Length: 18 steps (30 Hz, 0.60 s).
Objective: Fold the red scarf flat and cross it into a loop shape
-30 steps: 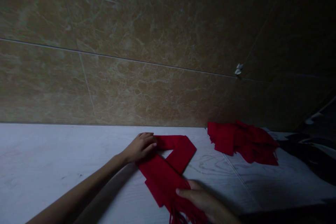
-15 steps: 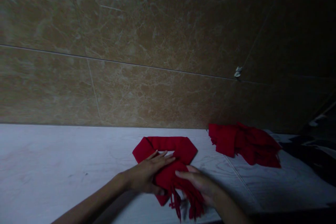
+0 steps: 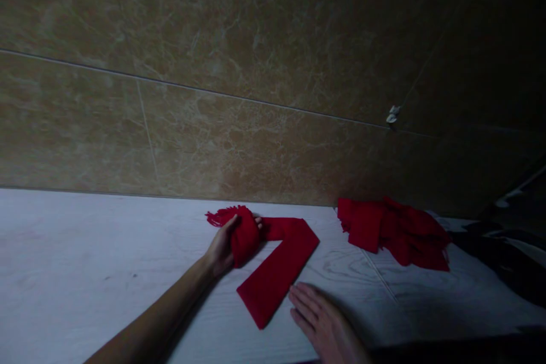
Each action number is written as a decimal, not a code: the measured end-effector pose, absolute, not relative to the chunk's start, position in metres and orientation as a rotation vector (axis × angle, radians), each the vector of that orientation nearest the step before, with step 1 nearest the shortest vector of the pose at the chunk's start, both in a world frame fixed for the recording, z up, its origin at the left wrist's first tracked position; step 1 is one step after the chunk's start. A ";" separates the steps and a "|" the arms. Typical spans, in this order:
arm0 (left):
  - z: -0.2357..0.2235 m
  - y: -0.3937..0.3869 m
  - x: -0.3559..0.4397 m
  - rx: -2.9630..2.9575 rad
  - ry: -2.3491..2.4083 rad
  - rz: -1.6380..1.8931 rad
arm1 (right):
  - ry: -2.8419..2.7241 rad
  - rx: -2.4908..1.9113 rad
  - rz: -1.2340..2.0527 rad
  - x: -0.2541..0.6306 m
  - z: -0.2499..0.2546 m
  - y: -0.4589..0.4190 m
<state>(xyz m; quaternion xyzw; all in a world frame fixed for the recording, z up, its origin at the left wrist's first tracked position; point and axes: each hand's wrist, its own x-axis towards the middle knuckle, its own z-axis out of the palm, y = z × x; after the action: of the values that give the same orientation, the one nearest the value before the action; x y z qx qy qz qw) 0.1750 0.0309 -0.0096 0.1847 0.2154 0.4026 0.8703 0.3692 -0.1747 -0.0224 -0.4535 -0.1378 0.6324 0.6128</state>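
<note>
A red scarf lies folded in an angled strip on the pale wood-grain surface. My left hand is closed around its bunched left part, thumb on top and fingertips showing at the far side. A fringed end sticks out beyond that hand toward the wall. From the bunch, a narrow band runs right to a folded corner, then slants down toward me. Beside the lower strip, my right hand rests flat with fingers stretched out and holds nothing. Its fingertips are at the strip's right edge; whether they touch it I cannot tell.
A second red fringed cloth lies crumpled at the right near the wall. Dark fabric is beyond it. A brown marbled tile wall borders the pale surface, and a small white fitting sits on the wall.
My left hand has taken the fringed end up and left, opening the scarf's loop. My right hand has let go of the scarf and moved down beside it. The view has shifted slightly.
</note>
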 end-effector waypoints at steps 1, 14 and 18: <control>-0.010 0.027 0.179 0.431 0.474 0.805 | -0.272 -1.040 1.480 0.368 -0.030 -0.181; -0.026 -0.008 0.196 0.948 0.671 0.861 | -0.258 -0.875 1.454 0.345 -0.038 -0.159; -0.029 -0.004 0.196 1.007 0.700 0.912 | -0.286 -0.971 1.454 0.340 -0.029 -0.147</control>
<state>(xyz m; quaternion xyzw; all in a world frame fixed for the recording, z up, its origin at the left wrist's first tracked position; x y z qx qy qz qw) 0.1962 -0.0042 -0.0287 0.4559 0.3170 0.4130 0.7218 0.3402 -0.1474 -0.0286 -0.4245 -0.1250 0.6356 0.6326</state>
